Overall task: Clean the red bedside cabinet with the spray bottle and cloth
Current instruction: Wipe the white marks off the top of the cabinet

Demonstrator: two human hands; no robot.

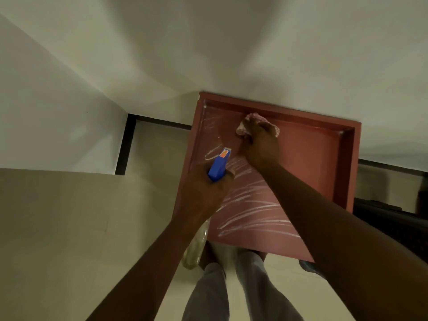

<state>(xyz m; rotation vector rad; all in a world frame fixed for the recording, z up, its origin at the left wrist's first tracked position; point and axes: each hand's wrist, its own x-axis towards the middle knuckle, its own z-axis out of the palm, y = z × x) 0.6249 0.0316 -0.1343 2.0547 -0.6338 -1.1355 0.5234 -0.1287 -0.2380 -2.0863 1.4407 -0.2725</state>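
spray bottle [218, 166], orange label [223, 154] unreadable; cloth [251, 116] on cabinet [312, 154]

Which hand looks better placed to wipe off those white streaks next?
Right. The right hand grips the cloth on the cabinet top, just beyond the streaks. The left hand is busy holding the spray bottle.
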